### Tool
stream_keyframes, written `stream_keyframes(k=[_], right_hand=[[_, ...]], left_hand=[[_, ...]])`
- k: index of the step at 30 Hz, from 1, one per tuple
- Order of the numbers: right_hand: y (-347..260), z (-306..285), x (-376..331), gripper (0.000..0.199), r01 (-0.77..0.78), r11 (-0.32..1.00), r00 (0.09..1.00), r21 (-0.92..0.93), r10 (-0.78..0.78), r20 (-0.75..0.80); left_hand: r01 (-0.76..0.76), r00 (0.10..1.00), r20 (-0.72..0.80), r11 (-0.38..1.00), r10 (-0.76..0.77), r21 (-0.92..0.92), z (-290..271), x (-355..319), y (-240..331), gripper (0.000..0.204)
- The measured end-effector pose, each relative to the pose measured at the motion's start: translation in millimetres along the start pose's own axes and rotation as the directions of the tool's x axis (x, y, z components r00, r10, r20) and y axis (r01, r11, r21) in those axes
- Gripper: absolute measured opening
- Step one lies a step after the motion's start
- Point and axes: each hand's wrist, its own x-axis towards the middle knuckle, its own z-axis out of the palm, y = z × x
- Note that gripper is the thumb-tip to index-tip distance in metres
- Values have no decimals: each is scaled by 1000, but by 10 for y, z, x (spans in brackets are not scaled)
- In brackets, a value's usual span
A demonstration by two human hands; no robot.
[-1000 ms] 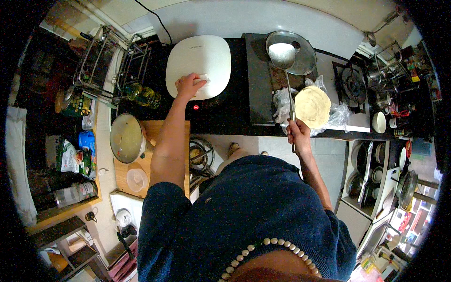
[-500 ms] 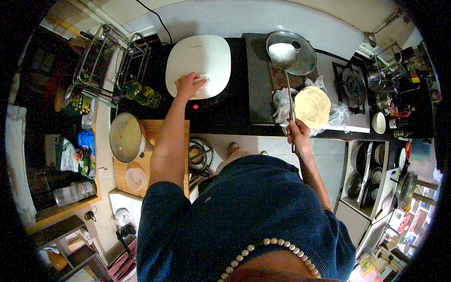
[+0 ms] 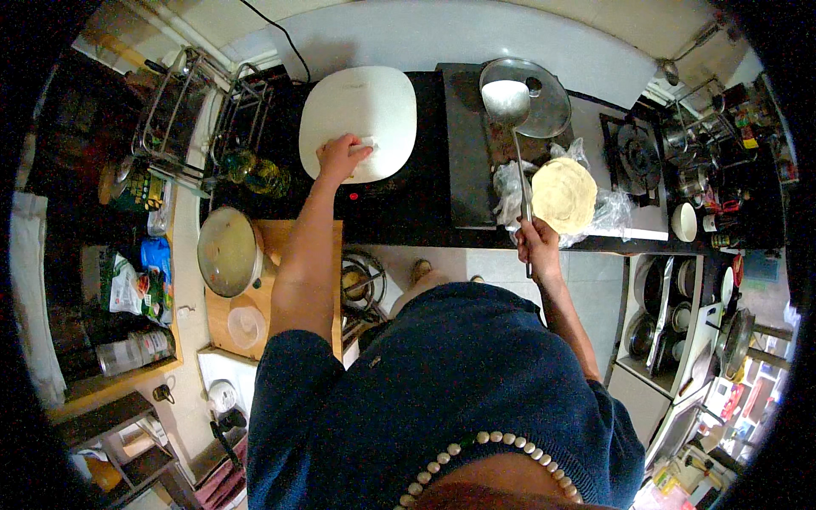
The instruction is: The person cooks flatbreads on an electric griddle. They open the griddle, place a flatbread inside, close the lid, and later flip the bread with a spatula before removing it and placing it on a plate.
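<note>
Left hand point(image 3: 340, 157) is lying flat, fingers spread, on the white lid point(image 3: 359, 121) at the surface's back edge. Right hand point(image 3: 537, 242) is gripping a ladle point(image 3: 507, 100) of batter over the griddle point(image 3: 476, 144); tilting risks spilling onto the flatbreads point(image 3: 563, 194) near the front edge.

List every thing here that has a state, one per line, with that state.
white lid: shut, lying flat on the black cooker.
left hand: resting on the white lid's front handle.
ladle: bowl filled with white batter, over the glass lid.
right hand: closed around the ladle's handle.
glass lid: lying flat on the dark griddle.
flatbreads: stacked on clear plastic.
steel pot: covered, on the wooden board.
</note>
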Motion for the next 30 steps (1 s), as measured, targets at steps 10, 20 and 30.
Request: stream_keyframes(k=[10,20,30], right_hand=[[-80,48,-29,17,17,998,1000,54,-18,13],[-7,19,-9,18,7,999,1000,50,-7,15],[-30,-33,-27,17,-25,999,999,38,24,24]], left_hand=[[26,999,35,999,-25,-34,66,43,-96,41],[13,1000,-5,1000,-13,-11,35,26,-47,40],[51,991,125,999,-52,9,-69,39,38,50]])
